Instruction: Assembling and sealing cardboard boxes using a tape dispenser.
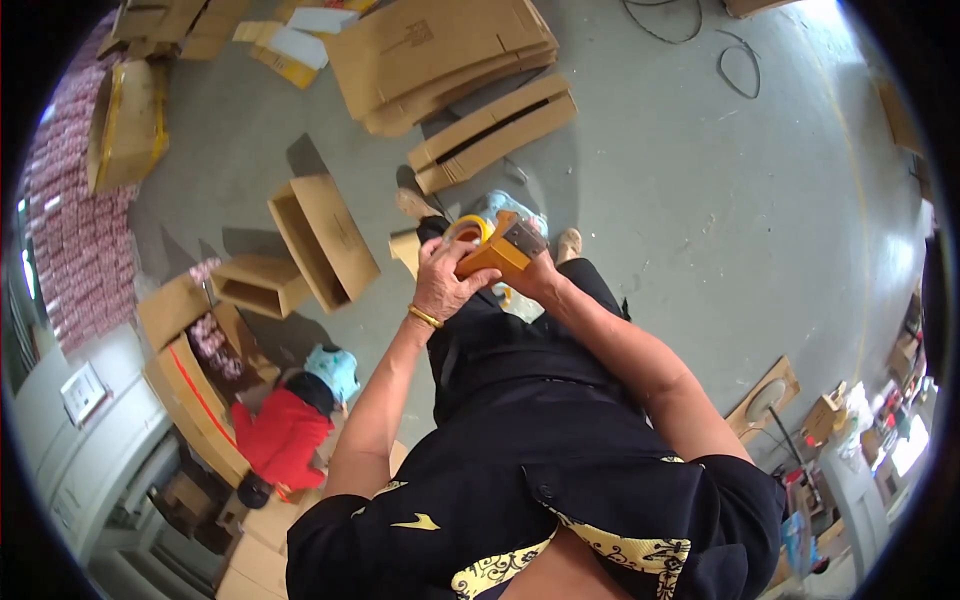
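Observation:
Both my hands meet in front of my body around an orange tape dispenser (497,252) with a tape roll (468,230) on it. My left hand (447,280) wraps its fingers over the roll end and wears a gold bracelet. My right hand (535,275) grips the dispenser's body from the right side. I stand on a grey concrete floor, feet visible beyond the dispenser.
Flattened cardboard sheets (440,55) lie ahead, with a folded box (495,130) nearer. Open cartons (322,238) stand at the left. A person in a red top (285,430) crouches by a carton (195,385) at lower left. Cables (740,70) lie far right.

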### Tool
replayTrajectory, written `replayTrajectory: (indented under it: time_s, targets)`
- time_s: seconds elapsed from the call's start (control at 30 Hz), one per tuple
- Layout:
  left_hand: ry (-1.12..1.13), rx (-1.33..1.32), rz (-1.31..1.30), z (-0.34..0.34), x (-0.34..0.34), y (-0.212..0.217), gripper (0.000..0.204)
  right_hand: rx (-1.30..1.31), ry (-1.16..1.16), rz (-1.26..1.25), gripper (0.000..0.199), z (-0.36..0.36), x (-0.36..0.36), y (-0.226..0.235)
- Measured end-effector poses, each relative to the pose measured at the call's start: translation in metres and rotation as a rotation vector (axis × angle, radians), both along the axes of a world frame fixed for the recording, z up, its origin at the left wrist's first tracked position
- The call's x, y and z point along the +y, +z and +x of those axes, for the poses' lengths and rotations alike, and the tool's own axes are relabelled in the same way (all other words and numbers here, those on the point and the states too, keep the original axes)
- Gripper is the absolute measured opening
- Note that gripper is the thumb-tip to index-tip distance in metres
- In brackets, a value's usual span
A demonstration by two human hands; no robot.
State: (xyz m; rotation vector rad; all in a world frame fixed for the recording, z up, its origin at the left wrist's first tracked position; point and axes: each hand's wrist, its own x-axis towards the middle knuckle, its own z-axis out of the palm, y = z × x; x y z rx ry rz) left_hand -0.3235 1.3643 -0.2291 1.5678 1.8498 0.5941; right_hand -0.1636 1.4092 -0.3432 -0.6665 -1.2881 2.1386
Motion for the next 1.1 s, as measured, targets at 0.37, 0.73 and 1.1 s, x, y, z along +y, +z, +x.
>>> replayTrajectory:
  time_s: [0.37, 0.73, 1.1]
  targets:
    - [-0.089, 0.14, -0.078, -0.265, 0.164, -0.2, 0.049, -1.117, 0.054, 0.136, 0.054, -0.068, 0.083, -0.091]
    - [-0.082, 0.653, 0.437, -0.388, 0.28, -0.491, 0.045, -1.252, 0.396, 1.289, 0.09, -0.103, 0.342, -0.29]
    - [-0.3, 0.195, 0.153, -0.256, 0.191, -0.407, 0.103, -1.159, 0.652, 1.767, 0.046, 0.001, 0.407, -0.375]
